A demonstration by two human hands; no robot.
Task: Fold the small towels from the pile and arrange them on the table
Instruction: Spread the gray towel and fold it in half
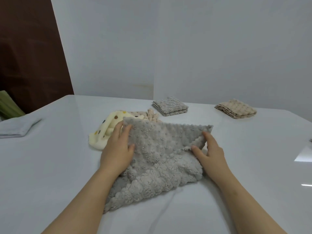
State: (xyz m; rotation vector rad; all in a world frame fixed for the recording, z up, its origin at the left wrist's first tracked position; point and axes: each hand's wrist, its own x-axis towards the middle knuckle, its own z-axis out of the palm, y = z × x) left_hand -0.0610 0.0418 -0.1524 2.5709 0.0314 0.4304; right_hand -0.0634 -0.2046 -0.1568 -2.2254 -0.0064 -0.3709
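Fingers (127, 130) of left hand (116, 154) and right hand (211, 154) pinching gray towel (157, 159) edges, cloth between thumbs and fingers, on tabletop (236, 149).

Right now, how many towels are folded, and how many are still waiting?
Two look done: a folded grey towel and a folded beige towel sit at the far side of the table. One is in hand: the left hand and right hand hold the edges of a fluffy grey towel, only partly folded. Still waiting behind it: a cream dotted towel and at least one pinkish towel.
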